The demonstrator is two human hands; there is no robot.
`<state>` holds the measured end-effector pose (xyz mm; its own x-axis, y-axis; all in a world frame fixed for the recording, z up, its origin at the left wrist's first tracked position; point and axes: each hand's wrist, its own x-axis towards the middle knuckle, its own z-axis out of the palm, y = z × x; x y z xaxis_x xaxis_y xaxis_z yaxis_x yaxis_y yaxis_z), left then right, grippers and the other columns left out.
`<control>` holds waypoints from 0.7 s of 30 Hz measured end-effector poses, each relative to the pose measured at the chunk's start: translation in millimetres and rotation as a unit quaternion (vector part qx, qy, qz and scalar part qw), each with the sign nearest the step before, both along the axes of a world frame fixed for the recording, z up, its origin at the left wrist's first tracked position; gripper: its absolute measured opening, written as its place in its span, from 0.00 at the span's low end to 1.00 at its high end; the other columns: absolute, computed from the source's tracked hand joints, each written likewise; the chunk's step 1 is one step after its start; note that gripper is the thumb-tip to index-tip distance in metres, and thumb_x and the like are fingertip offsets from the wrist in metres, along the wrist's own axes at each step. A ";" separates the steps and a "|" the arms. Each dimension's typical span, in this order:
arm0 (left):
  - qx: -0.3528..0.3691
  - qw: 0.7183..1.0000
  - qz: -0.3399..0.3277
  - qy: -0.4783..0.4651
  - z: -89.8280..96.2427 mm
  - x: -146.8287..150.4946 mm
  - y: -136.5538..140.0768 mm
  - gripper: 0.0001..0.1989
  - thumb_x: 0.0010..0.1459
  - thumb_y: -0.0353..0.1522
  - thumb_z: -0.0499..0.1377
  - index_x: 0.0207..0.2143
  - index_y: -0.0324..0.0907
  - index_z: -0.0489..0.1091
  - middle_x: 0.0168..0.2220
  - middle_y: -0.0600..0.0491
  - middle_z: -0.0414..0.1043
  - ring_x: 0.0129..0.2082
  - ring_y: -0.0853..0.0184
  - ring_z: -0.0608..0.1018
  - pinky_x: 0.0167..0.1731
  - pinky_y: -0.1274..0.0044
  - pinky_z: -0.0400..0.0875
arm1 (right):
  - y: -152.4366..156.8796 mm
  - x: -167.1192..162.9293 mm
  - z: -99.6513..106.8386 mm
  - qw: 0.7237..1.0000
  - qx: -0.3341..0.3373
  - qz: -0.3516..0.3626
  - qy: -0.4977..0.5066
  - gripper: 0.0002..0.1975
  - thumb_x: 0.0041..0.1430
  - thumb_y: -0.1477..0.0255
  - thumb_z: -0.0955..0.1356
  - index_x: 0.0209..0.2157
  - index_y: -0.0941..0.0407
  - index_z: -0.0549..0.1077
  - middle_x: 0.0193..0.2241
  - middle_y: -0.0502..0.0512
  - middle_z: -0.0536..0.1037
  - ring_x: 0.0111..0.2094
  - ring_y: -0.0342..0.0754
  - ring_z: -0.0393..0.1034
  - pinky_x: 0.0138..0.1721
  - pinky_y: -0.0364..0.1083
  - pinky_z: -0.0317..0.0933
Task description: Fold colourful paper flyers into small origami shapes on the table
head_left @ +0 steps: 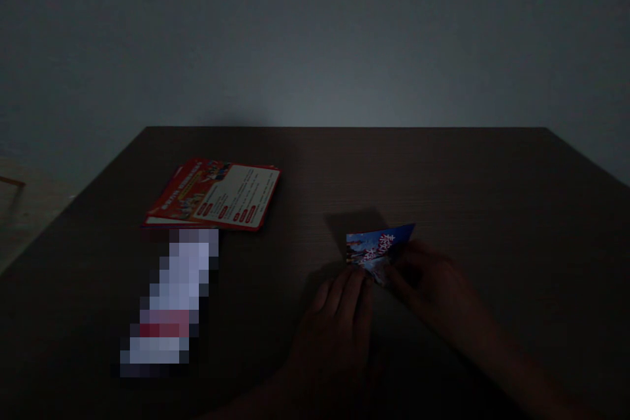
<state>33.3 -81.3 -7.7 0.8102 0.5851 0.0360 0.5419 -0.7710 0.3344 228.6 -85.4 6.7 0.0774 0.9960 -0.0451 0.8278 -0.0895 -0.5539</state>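
A small piece of folded printed paper, blue with white and red lettering, stands partly raised from the table right of centre. At its lower left edge, my left hand lies with fingers stretched forward, the fingertips touching the paper. My right hand has thumb and fingers closed on the paper's right side. Dim light hides the exact grip and the fold underneath.
On the left of the dark wooden table lies a stack of red and white printed sheets. Nearer me is a long pale object, pixelated beyond recognition. A plain wall rises behind the table's far edge.
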 end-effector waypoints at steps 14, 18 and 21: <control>0.000 1.000 -0.003 -0.001 0.1 -0.1 0.3 0.33 0.60 0.39 0.51 0.63 0.34 0.46 0.64 0.40 0.47 0.62 0.51 0.54 0.57 0.62 0.53 | 0.3 2.4 -4.0 1.000 0.022 0.008 -0.018 0.11 0.57 0.70 0.63 0.23 0.57 0.73 0.27 0.55 0.73 0.25 0.46 0.69 0.26 0.44 0.60; 0.003 1.000 -0.006 -0.002 -2.5 -1.4 0.8 0.33 0.60 0.40 0.50 0.64 0.34 0.45 0.65 0.40 0.46 0.62 0.51 0.53 0.57 0.62 0.52 | 0.3 1.7 -4.3 1.000 0.005 0.001 -0.019 0.12 0.58 0.70 0.63 0.23 0.57 0.72 0.28 0.55 0.72 0.26 0.46 0.69 0.27 0.45 0.59; 0.004 1.000 -0.003 -0.002 -2.0 -1.7 2.2 0.33 0.61 0.41 0.49 0.64 0.35 0.45 0.65 0.41 0.46 0.63 0.52 0.53 0.57 0.62 0.52 | 0.7 0.7 -3.5 1.000 0.005 0.002 -0.017 0.12 0.58 0.70 0.63 0.23 0.57 0.72 0.28 0.55 0.72 0.26 0.47 0.69 0.27 0.45 0.59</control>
